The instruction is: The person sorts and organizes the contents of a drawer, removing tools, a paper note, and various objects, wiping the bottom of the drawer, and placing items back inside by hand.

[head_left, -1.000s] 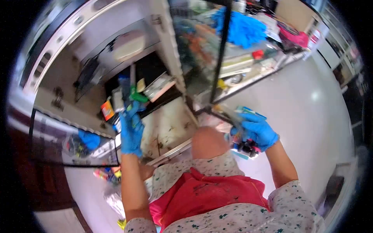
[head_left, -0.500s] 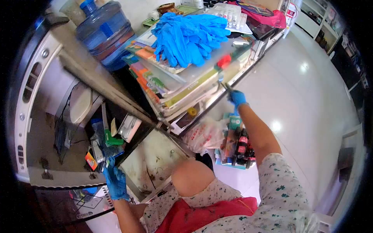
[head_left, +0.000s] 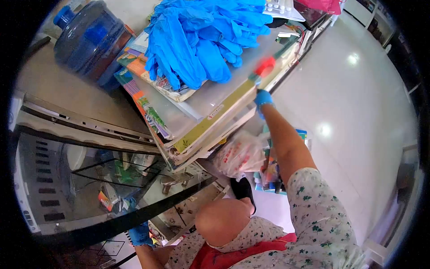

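Observation:
My right hand (head_left: 263,98), in a blue glove, is closed at the front edge of the stacked books (head_left: 210,112). A blurred red piece (head_left: 265,67) and a pale blue bit show just above it; what it grips is unclear. My left hand (head_left: 140,234), also gloved in blue, reaches low on the left, partly hidden by the dark edge of a glass panel (head_left: 179,201). Through the glass its fingers look curled beside an orange-and-white packet (head_left: 105,201); what they hold cannot be made out. A green object (head_left: 123,172) lies farther in.
A pile of blue gloves (head_left: 201,40) lies on the books. A large blue water bottle (head_left: 89,42) stands at upper left. Below the books are a white plastic bag (head_left: 239,154) with red print and several books on the floor (head_left: 349,98). A dark shoe (head_left: 242,190) is beside my knee.
The view has shifted closer to the books and gloves. The dark-edged glass panel now covers more of the compartment and part of my left hand. My right hand has moved up along the books' edge.

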Available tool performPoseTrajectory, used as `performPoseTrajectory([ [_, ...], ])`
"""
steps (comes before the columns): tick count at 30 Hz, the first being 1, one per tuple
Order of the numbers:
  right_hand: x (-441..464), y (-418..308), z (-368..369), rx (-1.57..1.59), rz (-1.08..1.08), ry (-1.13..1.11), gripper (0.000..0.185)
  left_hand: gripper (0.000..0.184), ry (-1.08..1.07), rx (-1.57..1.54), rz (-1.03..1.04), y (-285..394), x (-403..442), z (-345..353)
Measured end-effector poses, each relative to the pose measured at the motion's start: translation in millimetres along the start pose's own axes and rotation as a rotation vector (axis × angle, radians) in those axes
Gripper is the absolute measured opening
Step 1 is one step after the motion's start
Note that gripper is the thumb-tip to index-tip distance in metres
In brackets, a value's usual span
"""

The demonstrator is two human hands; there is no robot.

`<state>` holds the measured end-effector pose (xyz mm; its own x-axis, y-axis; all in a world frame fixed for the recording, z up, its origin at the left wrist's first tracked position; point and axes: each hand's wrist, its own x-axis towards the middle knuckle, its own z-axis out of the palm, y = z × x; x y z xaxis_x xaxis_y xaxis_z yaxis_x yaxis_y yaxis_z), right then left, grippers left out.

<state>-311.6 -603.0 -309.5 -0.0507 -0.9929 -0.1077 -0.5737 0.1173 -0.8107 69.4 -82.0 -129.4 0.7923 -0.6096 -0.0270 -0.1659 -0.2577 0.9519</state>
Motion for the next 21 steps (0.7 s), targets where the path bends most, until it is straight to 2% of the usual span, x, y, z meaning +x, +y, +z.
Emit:
performPoseTrajectory([
  [2,2.2,1.3,-4.1,-0.135,-0.148,0.091,0.029,0.026,-0.042,0.128,0.039,-11.9,5.5,-17.4],
  [4,-8.1,-19.3,-17.5,-0.207,-0.147,0.082,0.030,0.024,0.142,-0.525,-0.268,16.6,-6.4,9.7],
  [5,12.6,1.5,-2.4,-0.166,-0.156,0.135,0.034,0.023,-0.177,-0.543,-0.225,14.9,-6.4,-2.0],
  [7,36.7,6.7,9.9,0.351,0.058,0.108,0.046,0.024,-0.199,-0.514,-0.226,4.0,-2.8,-16.7],
  [8,36.6,11.6,11.8,0.403,0.074,0.119,0.050,0.024,-0.229,-0.486,-0.217,-2.8,-1.2,-21.7],
  [9,34.3,13.4,12.2,0.456,0.089,0.130,0.054,0.025,-0.061,-0.431,-0.212,-8.2,0.7,-22.9],
  [10,37.0,16.2,6.3,0.445,0.130,0.123,0.057,0.025,-0.062,-0.431,-0.211,-9.2,2.8,-26.2],
  [12,40.8,19.9,-5.9,0.424,0.212,0.107,0.062,0.025,-0.204,-0.550,-0.270,-7.2,4.5,-31.8],
  [14,36.7,29.3,-12.6,0.981,0.437,-0.032,0.051,0.025,-0.369,-0.636,-0.270,-0.9,5.2,-31.2],
  [15,28.8,40.1,-13.6,1.078,0.539,0.079,0.044,0.025,-0.429,-0.663,-0.259,3.4,4.1,-28.4],
  [16,21.2,45.1,-14.6,1.079,0.539,0.081,0.044,0.025,-0.489,-0.688,-0.248,9.4,2.9,-24.5],
  [18,1.3,54.4,-18.6,0.900,0.324,0.056,0.037,0.026,-0.256,-0.589,-0.327,18.0,-3.8,-14.6],
  [20,-33.2,43.4,-23.8,0.838,0.369,0.097,0.033,0.027,-0.084,-0.534,-0.368,21.9,-6.3,-6.0],
  [21,-51.4,37.9,-21.2,0.851,0.302,0.197,0.033,0.027,-0.035,-0.523,-0.377,20.5,-6.0,-5.6],
])
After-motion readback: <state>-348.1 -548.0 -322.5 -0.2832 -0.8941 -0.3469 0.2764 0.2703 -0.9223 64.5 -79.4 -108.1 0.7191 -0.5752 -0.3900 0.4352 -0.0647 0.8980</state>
